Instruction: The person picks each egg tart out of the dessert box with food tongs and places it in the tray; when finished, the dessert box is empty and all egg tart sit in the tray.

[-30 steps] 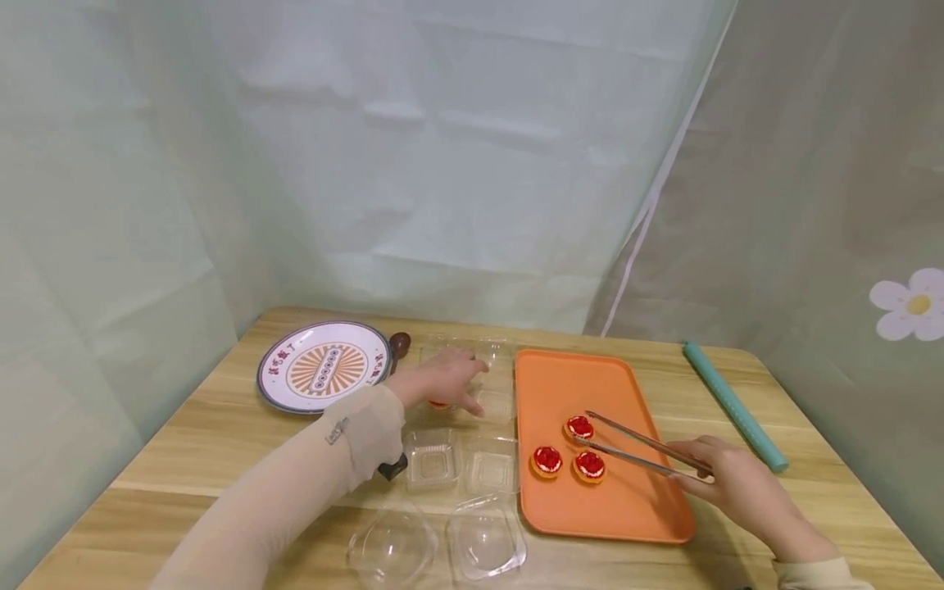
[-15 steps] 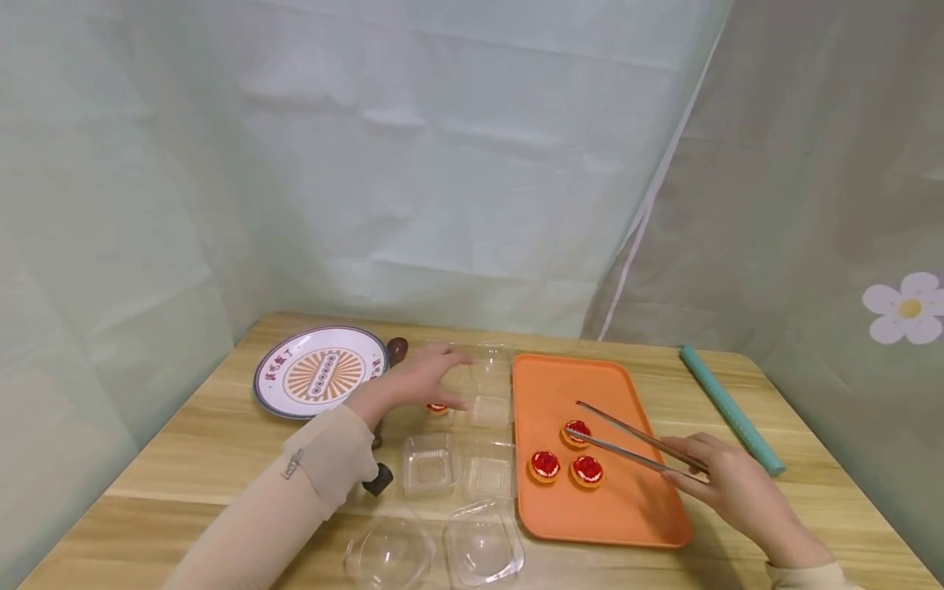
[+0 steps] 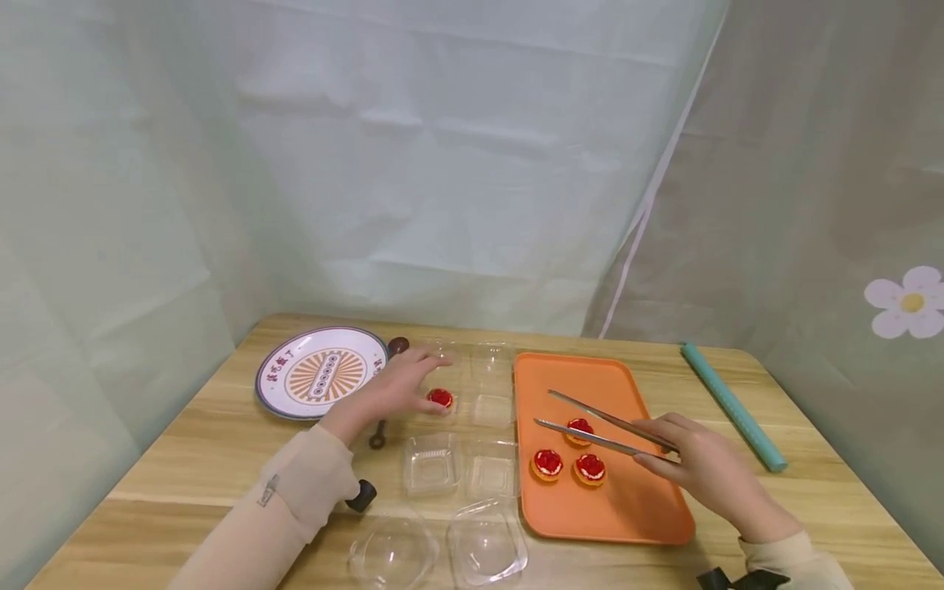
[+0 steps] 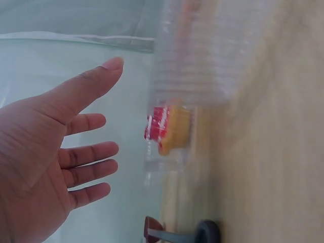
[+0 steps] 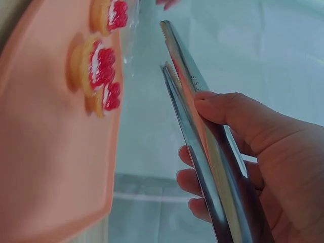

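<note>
My right hand (image 3: 711,467) grips a pair of metal tongs (image 5: 212,152), whose tips stand apart over the orange tray (image 3: 627,516). Three red-topped tarts lie on that tray; one tart (image 3: 546,465) is nearest its left edge. Fingers spread and holding nothing, my left hand (image 3: 391,385) hovers beside a clear plastic box (image 3: 492,410) at the back. In that box's front left part sits another tart (image 3: 440,399), also seen from the side as a tart (image 4: 172,126) with a yellow crust in the left wrist view.
Another clear box (image 3: 431,467) and a clear lid-like piece (image 3: 487,545) stand left of the tray. A patterned plate (image 3: 324,373) and a dark spoon (image 3: 378,438) lie at the left. At the right lies a teal rolling pin (image 3: 733,407).
My left hand has drawn back to the left, uncovering the tart in the back box. My right hand has moved the tongs leftward over the tray.
</note>
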Available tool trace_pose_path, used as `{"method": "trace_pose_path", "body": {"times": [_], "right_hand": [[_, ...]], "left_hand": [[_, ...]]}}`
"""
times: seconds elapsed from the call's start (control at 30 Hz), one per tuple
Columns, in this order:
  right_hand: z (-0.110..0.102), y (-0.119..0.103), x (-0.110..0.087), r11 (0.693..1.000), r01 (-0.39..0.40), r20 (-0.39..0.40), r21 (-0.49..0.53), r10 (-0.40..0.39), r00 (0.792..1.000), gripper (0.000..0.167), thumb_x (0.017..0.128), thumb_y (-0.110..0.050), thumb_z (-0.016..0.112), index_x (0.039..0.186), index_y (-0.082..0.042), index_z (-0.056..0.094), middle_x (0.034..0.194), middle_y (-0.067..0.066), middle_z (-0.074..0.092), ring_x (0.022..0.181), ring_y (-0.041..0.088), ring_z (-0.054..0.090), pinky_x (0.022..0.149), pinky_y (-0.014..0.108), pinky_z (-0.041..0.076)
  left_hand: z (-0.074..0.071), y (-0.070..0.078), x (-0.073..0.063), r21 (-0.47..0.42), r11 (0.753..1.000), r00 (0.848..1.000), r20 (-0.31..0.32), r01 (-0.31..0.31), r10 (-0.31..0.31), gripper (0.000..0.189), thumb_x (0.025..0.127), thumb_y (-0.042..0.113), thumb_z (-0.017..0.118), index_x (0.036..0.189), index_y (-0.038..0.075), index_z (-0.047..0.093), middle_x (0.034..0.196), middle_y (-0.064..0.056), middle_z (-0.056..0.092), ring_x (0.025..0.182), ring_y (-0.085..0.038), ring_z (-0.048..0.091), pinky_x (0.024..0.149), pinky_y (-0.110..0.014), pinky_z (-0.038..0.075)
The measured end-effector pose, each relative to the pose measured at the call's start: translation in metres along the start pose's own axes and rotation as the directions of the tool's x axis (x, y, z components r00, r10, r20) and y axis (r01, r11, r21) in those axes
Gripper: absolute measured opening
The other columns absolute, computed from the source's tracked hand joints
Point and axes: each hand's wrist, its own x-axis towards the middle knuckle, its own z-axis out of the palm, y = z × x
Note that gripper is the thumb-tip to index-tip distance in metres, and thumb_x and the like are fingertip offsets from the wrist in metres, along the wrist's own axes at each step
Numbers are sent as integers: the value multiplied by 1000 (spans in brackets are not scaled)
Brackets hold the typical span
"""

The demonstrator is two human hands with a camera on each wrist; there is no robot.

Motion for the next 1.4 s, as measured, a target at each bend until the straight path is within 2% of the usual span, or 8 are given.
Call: {"method": "trace_pose_path", "body": {"times": [0.13,0.27,0.5,0.63,1.0,1.27,1.4], "right_hand": [[-1,-7,14,1000,8,48,13,-8,999,36,77,-27,79,111,-18,71,85,-13,60,68,1,51,55,18,42],[-2,-12,28,999,38,58,26,-40,998,35,78,-26,78,111,-17,71,89,-9,64,70,4,56,57,20,47],[4,-22,54,992,124,74,21,-125,989,36,78,-26,79,112,-17,71,93,-6,67,69,7,59,58,19,48],[12,-30,67,989,145,110,8,-145,983,38,78,-28,79,113,-17,70,92,-4,67,69,9,60,57,18,48],[30,-43,98,984,173,199,34,-176,964,38,82,-30,75,116,-14,69,99,1,69,71,9,59,60,21,48],[40,-52,114,988,142,306,67,-156,939,37,85,-29,73,118,-13,69,105,2,70,86,17,66,72,30,56],[44,-56,119,984,170,304,48,-176,936,35,84,-31,73,114,-13,70,102,1,70,85,17,67,71,31,56]], "left_hand": [[3,-5,-3,22,1000,1000,-29,4,-3,77,73,44,80,137,10,52,142,-18,48,132,-41,42,110,-57,34],[5,-9,-5,48,999,999,-41,-1,3,76,73,45,80,135,10,54,136,-15,54,126,-39,47,105,-55,39],[10,-13,-9,-5,999,999,-24,33,-33,77,74,45,79,137,8,52,138,-19,51,128,-40,46,107,-55,38],[13,-15,-10,-38,998,998,-27,51,-52,80,74,46,79,138,8,50,139,-21,49,128,-40,45,108,-54,38],[29,-19,-5,-52,996,998,-17,67,-68,88,71,50,79,138,3,48,129,-18,55,118,-33,51,102,-48,44],[34,-14,-3,-82,993,996,-24,80,-82,84,70,49,80,135,3,51,126,-14,57,117,-31,52,102,-47,45],[34,-12,-2,-77,993,996,-22,88,-89,84,70,50,79,134,3,51,127,-14,57,118,-31,51,103,-47,44]]}}
